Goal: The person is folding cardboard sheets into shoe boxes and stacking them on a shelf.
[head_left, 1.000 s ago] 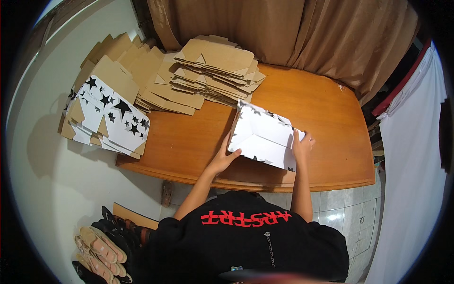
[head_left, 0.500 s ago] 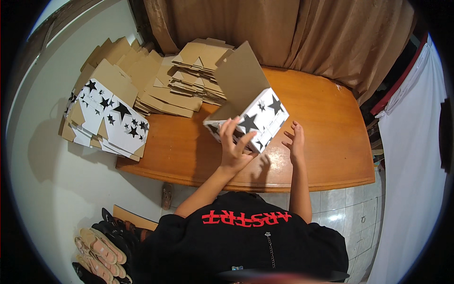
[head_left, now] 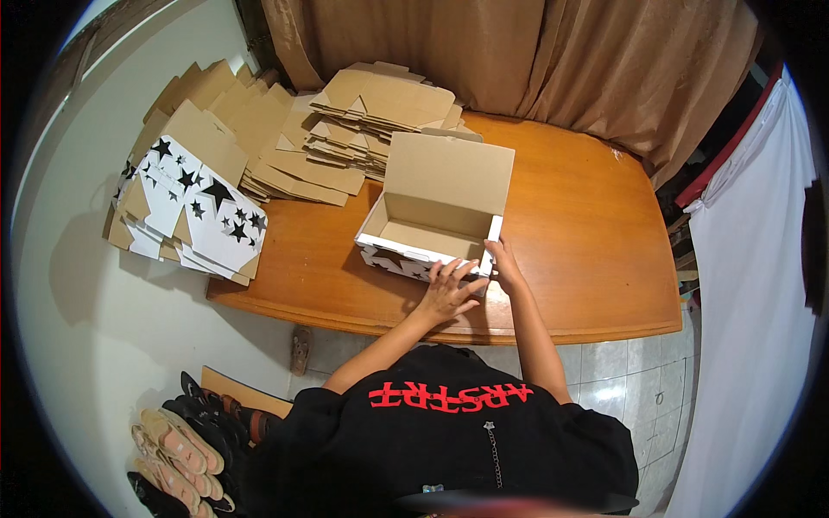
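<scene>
While the box (head_left: 436,233) stands on the surface (head_left: 596,250) with its lid (head_left: 449,177) up, the left hand (head_left: 449,292) has its fingers spread along the front wall. The right hand (head_left: 506,263) curls by the right front corner (I can't tell if it pinches). It seems best to keep the box steady and press gently, so the sides don't bend. Behind is piled flat cardboard (head_left: 389,99); starry card (head_left: 220,216) lies far left.

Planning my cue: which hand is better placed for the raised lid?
Probably the right hand: it's at the right end of the star-print box, nearer the raised lid; the left hand is at the front.
</scene>
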Motion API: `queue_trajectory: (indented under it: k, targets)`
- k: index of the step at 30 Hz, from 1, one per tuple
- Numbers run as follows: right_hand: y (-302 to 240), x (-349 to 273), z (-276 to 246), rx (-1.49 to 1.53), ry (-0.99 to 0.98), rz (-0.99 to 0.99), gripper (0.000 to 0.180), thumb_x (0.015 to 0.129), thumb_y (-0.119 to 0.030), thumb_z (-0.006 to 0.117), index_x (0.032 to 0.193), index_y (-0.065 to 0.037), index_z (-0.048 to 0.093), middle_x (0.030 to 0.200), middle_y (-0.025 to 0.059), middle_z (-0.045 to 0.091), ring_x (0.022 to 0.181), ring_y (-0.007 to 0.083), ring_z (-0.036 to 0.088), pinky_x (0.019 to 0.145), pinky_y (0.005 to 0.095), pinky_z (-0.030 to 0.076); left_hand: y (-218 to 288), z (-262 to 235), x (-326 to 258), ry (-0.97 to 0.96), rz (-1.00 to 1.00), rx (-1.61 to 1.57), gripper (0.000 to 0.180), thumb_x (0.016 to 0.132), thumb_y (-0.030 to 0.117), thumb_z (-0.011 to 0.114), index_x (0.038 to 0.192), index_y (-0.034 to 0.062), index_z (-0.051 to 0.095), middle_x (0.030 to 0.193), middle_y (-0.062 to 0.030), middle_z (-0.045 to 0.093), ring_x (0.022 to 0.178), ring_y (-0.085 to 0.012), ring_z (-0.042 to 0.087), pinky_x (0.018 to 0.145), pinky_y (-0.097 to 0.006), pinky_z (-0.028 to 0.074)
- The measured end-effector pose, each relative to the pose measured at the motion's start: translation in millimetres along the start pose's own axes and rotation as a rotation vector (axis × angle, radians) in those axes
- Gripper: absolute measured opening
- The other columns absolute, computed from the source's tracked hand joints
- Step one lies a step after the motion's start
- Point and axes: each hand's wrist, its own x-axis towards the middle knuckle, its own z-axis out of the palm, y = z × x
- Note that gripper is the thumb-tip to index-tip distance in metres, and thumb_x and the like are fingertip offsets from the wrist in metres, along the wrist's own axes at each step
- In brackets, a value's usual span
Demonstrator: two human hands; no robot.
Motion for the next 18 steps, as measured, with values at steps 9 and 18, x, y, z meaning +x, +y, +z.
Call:
queue_trajectory:
  k: [9, 18]
  targets:
    - [27, 31, -19, -0.070, 0.043, -0.112, 0.059, 0.080, -0.018, 0.058, 0.132, -0.004, 0.033, 0.122, 0.0144, 0.049, 0.106, 0.0232, 0.049, 0.082, 0.0374, 0.043, -82, -62, -23, 0.388, -0.754, 0.078, 0.050, 0.079, 0.028, 0.062, 0.122, 0.0080, 0.045, 0.134, -0.0153, 0.032, 0.126, -0.0354, 0.024, 0.101, -0.053, 0.018]
    - [-21, 81, -4, -0.071, 0.323, -0.477, 0.073, 0.080, -0.023, 0.063, 0.136, 0.002, 0.024, 0.130, 0.0213, 0.039, 0.118, 0.0294, 0.042, 0.097, 0.0373, 0.033, -110, -73, -33, 0.101, -0.755, -0.249, 0.041, 0.085, 0.014, 0.056, 0.123, 0.0039, 0.046, 0.135, -0.0138, 0.039, 0.123, -0.0314, 0.039, 0.100, -0.039, 0.035]
